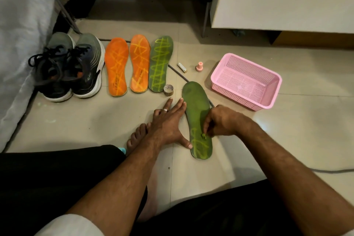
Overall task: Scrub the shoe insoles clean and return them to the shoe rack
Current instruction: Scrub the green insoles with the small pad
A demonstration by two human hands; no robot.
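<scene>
Centre frame: your left hand (168, 123), fingers straight, steadies the green insole (197, 109); your right hand (220, 120) pinches a small yellow-green piece (203, 136) against it.

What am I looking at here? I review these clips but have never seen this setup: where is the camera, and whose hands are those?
There is no machine: a person sits on the floor, wearing a camera on the head that looks down. The left hand lies flat beside a green insole, its thumb on the edge. The right hand pinches a small greenish thing against the insole; I cannot tell what it is. Further off lie two orange insoles, another green insole, a pair of shoes, a tape roll and a pink basket.
</scene>
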